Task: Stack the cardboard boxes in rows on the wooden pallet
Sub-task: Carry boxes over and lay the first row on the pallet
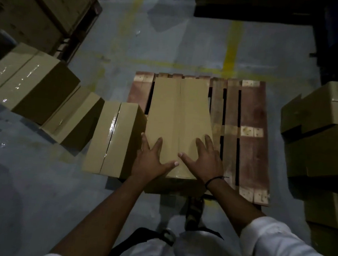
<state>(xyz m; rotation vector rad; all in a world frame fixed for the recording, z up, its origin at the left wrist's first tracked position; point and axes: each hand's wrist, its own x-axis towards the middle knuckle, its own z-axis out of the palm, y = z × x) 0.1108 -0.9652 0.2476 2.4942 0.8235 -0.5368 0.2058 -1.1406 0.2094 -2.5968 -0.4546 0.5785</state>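
Left hand (152, 160) and right hand (206, 160), fingers (158, 145) spread flat, press cardboard box (177, 116) on wooden pallet (250, 149).

The cardboard box (177, 116) on the pallet looks matt brown, with a seam down its top. The wooden pallet (250, 121) shows rough, reddish, worn slats with pale patches. Glossy tape shines on the neighbouring box (114, 132). The concrete floor (30, 178) is grey, scuffed and faintly sheened.
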